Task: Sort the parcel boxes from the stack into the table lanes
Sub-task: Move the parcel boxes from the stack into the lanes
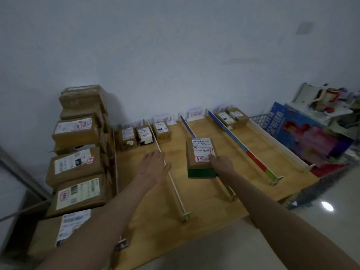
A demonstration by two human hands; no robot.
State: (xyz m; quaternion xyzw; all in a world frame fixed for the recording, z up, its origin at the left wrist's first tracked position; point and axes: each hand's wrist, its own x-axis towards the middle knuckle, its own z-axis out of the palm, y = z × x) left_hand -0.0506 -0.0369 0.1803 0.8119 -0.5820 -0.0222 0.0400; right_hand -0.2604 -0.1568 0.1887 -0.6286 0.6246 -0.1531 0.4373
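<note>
Parcel box with a white shipping label and green near end sits held above the wooden table, its long axis running away from the person, along the lanes. It hangs over the middle of the table, roughly above the blue-edged divider. Right hand grips its near right corner, thumb on the label; left hand is relaxed and spread, holding nothing, beside the white divider rail. Remaining stack stands at left.
</note>
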